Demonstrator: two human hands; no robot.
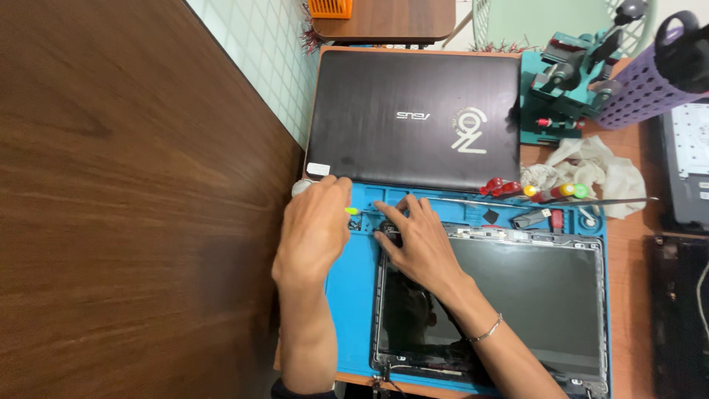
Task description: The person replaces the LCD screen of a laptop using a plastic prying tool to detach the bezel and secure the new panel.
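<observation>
My left hand (314, 225) is closed around a small screwdriver (351, 211) with a silver cap and a yellow-green collar, its tip pointing right over the blue repair mat (347, 295). My right hand (417, 240), with a thin bracelet on the wrist, rests with fingers spread on the top left corner of a bare laptop screen panel (532, 295) lying on the mat. The fingers press near the panel's hinge area, and both hands almost touch.
A closed dark laptop (413, 118) lies behind the mat. Red, yellow and green screwdrivers (550, 193) lie along the mat's back edge beside a white cloth (602, 168). A teal clamp stand (565, 77), purple perforated cup (642, 89) and another device (690, 166) stand right. A wooden panel (133, 207) fills the left.
</observation>
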